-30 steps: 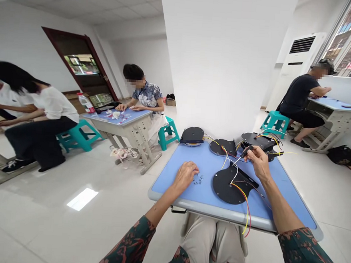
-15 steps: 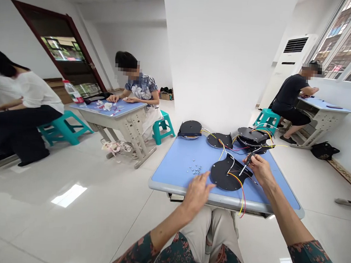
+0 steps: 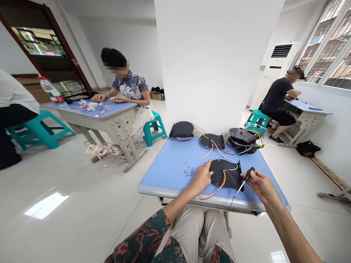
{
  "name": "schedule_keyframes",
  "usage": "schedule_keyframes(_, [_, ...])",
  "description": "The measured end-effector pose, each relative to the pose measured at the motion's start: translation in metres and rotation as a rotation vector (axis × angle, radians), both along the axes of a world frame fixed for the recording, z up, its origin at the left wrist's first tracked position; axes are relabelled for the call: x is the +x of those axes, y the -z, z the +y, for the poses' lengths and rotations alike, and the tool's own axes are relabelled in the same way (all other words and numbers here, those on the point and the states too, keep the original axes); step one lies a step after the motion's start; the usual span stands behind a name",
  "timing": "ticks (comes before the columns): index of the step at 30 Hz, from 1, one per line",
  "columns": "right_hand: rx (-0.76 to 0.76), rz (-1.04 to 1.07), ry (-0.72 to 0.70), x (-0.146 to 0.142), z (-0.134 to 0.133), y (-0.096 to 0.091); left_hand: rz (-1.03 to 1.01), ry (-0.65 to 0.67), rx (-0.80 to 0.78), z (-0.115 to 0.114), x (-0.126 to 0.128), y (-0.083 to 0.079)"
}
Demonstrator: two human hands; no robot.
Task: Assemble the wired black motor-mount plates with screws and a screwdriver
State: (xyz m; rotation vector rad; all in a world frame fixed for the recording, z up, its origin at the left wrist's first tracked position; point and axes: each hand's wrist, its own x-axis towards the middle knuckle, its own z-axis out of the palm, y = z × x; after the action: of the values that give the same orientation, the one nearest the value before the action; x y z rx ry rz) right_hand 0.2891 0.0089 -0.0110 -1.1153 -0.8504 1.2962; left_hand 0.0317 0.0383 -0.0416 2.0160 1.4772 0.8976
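The left hand (image 3: pixel 202 176) lay on a black round plate (image 3: pixel 225 172), its fingers resting across the plate's left side. Its grip was released, pressing down without grasping anything. The right hand (image 3: pixel 260 184) was clenched around a small screwdriver (image 3: pixel 248 174) with a black handle, and the thin shaft slanted down and to the left. Its tip was near the plate's lower right edge, though I cannot tell whether they touched.

The plate sat close to the front edge of the blue table (image 3: pixel 163 174), between the two hands. Red and yellow wires (image 3: pixel 211 194) curved from it toward that edge. Small screws (image 3: pixel 188 171) lay scattered just left of the plate. Farther back on the table were a black plate on a bracket (image 3: pixel 181 130), a second plate (image 3: pixel 211 141) and a stack of plates (image 3: pixel 243 137), linked by loose coloured wires.

Beyond the table, a seated co-worker (image 3: pixel 132 89) worked at another blue table (image 3: pixel 119 108). A second co-worker (image 3: pixel 275 98) sat by the windows.
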Motion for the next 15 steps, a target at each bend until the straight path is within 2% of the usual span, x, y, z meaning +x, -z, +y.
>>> schedule_keyframes(2, [-0.013, -0.098, -0.022, 0.000, -0.006, -0.009, -0.020, 0.021, -0.031, 0.012, 0.002, -0.003])
schedule_keyframes(4, [0.052, -0.210, -0.018, -0.001, -0.006, -0.022, -0.037, 0.032, -0.040, 0.022, 0.004, -0.006])
schedule_keyframes(6, [0.198, -0.290, 0.018, -0.006, 0.004, -0.037, -0.023, 0.029, -0.025, 0.030, 0.009, -0.010])
schedule_keyframes(9, [0.447, -0.356, 0.071, -0.021, 0.037, -0.051, 0.046, 0.002, 0.001, 0.041, 0.020, -0.019])
schedule_keyframes(11, [0.570, -0.399, 0.104, -0.035, 0.066, -0.051, 0.080, -0.014, 0.016, 0.049, 0.028, -0.023])
schedule_keyframes(15, [0.631, -0.537, 0.095, -0.059, 0.113, -0.034, 0.052, -0.045, 0.029, 0.063, 0.037, -0.018])
